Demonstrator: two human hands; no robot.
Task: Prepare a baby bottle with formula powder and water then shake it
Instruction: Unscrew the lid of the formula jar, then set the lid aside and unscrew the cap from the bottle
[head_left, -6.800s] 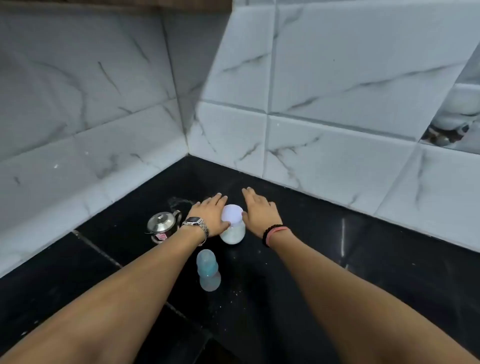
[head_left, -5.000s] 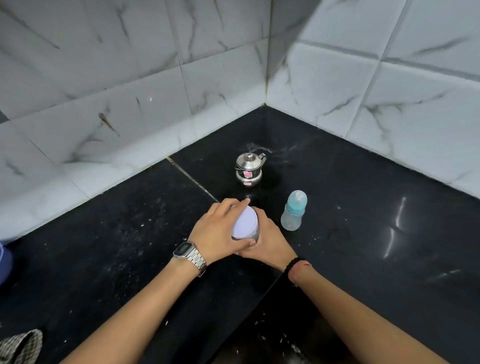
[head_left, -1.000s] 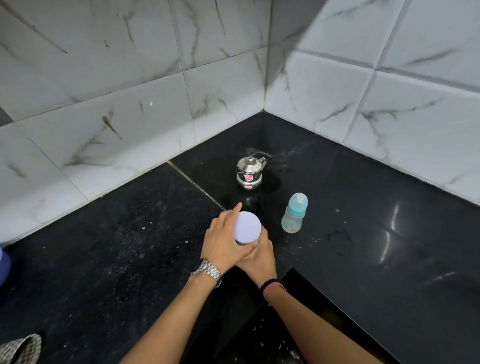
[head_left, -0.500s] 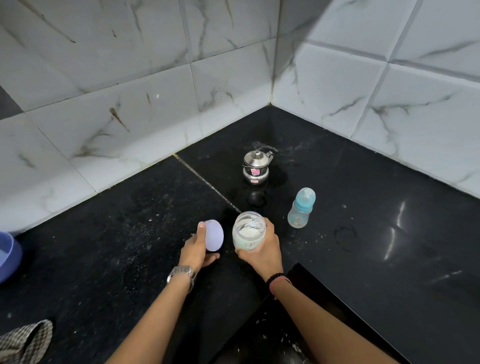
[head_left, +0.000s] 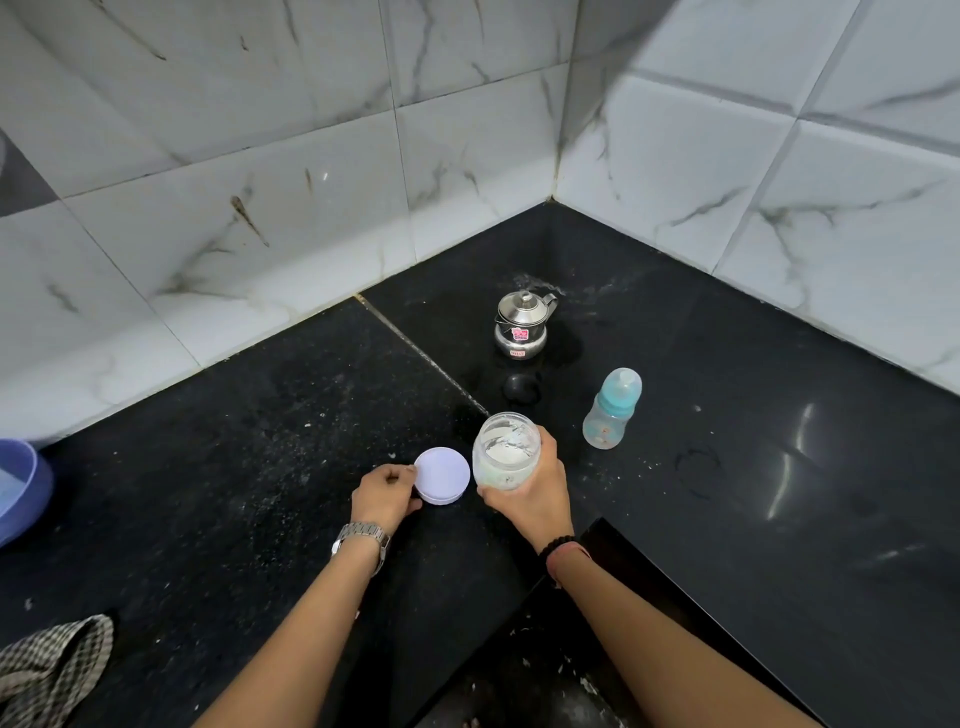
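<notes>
Gripping the open jar (head_left: 506, 451), the right hand (head_left: 530, 488) hides its base; left fingers (head_left: 402, 472) pinch the lid (head_left: 442, 475).

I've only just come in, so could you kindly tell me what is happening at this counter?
A person is getting formula ready on a black counter. The right hand grips an open jar of white powder. The left hand pinches the edge of the jar's lilac lid, which lies flat on the counter beside it. The baby bottle stands capped and untouched to the right, and a small steel pot stands behind.
</notes>
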